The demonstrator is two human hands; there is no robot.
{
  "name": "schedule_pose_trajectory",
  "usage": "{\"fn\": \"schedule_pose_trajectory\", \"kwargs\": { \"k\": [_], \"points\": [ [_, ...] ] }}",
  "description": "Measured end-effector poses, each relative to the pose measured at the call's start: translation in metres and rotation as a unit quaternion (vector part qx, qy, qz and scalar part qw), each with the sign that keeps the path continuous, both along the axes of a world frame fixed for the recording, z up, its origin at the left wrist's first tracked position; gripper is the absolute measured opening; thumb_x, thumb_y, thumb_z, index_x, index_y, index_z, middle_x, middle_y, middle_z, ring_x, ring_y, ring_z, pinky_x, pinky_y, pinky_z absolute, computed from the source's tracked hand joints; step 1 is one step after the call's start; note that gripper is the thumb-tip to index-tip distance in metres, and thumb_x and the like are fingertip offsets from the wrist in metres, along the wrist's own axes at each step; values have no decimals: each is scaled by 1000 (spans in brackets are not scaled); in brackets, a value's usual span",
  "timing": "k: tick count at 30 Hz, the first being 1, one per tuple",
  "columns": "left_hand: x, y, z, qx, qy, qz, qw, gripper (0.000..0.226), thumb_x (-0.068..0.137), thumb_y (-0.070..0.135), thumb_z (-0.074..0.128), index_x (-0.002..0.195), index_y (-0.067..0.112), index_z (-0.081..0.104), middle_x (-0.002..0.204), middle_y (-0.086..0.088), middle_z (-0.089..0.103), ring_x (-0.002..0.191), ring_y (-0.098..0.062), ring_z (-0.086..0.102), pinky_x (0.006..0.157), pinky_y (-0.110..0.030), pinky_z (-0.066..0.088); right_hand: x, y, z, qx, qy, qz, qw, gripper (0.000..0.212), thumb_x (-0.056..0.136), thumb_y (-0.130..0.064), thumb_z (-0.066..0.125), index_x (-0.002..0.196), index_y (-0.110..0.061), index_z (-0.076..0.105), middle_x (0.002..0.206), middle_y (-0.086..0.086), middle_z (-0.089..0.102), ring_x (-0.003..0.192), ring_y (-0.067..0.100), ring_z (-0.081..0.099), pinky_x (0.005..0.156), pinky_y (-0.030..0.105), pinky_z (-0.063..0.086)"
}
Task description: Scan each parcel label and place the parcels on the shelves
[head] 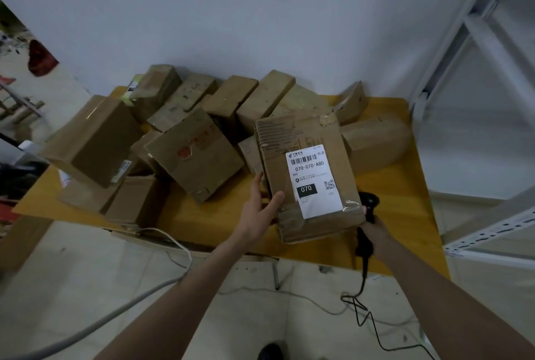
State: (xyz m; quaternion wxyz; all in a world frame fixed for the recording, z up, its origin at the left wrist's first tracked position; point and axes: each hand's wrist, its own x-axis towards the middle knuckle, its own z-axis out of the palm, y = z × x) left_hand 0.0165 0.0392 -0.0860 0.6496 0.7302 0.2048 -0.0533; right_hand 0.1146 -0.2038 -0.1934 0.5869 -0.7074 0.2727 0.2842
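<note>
A brown cardboard parcel [307, 177] is held tilted above the yellow table [411, 203], its white label [314, 180] reading 070-070-A80 facing up. My left hand [260, 209] grips the parcel's left edge, thumb on its top face. Under the parcel's lower right corner my right hand [373, 229] grips a black handheld scanner [366, 223], largely hidden by the parcel. The scanner's black coiled cable [362, 304] hangs down to the floor.
Several more brown parcels [197, 154] are heaped across the table's back and left. A white metal shelf rack [492, 226] stands at the right. A grey wall runs behind the table. A grey cable [162, 284] and thin wires lie on the tiled floor below.
</note>
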Motion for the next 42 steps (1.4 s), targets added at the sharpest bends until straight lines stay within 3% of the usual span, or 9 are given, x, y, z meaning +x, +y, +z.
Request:
{"fn": "schedule_pose_trajectory", "kwargs": {
  "k": [6, 13, 16, 18, 22, 26, 32, 37, 42],
  "points": [
    [2, 9, 7, 27, -9, -21, 999, 75, 95, 37, 55, 151, 38, 5, 128, 3, 53, 114, -19, 59, 96, -46, 53, -20, -7, 49, -27, -89, -1, 996, 10, 90, 3, 51, 87, -6, 48, 60, 13, 46, 48, 24, 44, 52, 36, 42],
    [1, 6, 16, 29, -12, -14, 999, 82, 90, 44, 58, 151, 40, 3, 141, -5, 50, 117, -24, 59, 98, -50, 51, -67, 2, 167, -53, -232, 35, 971, 8, 87, 3, 53, 89, -4, 50, 59, 13, 51, 52, 24, 48, 52, 35, 44],
    [0, 4, 14, 25, -28, -33, 999, 83, 82, 57, 60, 146, 48, 8, 143, -2, 49, 121, -22, 57, 98, -52, 50, -95, 24, 216, -27, -261, 97, 960, 12, 88, 3, 54, 85, -7, 49, 54, 9, 50, 41, 15, 47, 43, 25, 44],
    [0, 1, 14, 32, -36, -55, 997, 81, 87, 55, 60, 150, 42, 10, 144, 2, 49, 124, -19, 54, 101, -51, 48, -108, 39, 231, -26, -256, 141, 956, 14, 88, 2, 54, 93, -10, 50, 58, 9, 50, 36, 10, 46, 39, 20, 42],
    [1, -4, 20, 36, -59, -70, 995, 70, 97, 30, 55, 152, 31, 11, 143, 6, 46, 126, -11, 49, 103, -36, 48, -117, 58, 232, -61, -257, 171, 949, 20, 88, 0, 55, 102, -12, 48, 67, 11, 49, 38, 8, 46, 41, 20, 42],
    [1, -4, 21, 43, -69, -79, 994, 68, 98, 24, 53, 152, 29, 11, 133, 13, 46, 119, -3, 47, 81, -7, 49, -120, 63, 231, -72, -248, 157, 953, 22, 88, -1, 56, 105, -13, 47, 70, 12, 50, 40, 9, 47, 41, 19, 43],
    [-2, 1, 19, 27, -73, -86, 993, 71, 98, 24, 54, 152, 32, 9, 135, 10, 48, 125, -12, 50, 102, -39, 48, -122, 63, 231, -86, -244, 149, 955, 19, 88, -2, 55, 100, -14, 46, 69, 12, 52, 38, 12, 48, 40, 23, 44],
    [-1, 2, 17, 16, -70, -98, 993, 70, 99, 24, 53, 151, 34, 9, 130, 12, 48, 108, -2, 56, 91, -28, 53, -123, 58, 227, -60, -240, 135, 959, 20, 89, -1, 55, 100, -16, 48, 63, 9, 50, 37, 9, 47, 41, 22, 43],
    [2, 4, 14, 6, -62, -100, 993, 74, 98, 24, 53, 153, 33, 4, 142, 1, 47, 121, -19, 57, 99, -42, 51, -113, 44, 214, -50, -238, 105, 964, 17, 90, -2, 55, 99, -15, 50, 55, 8, 51, 39, 13, 47, 43, 26, 45]
  ]
}}
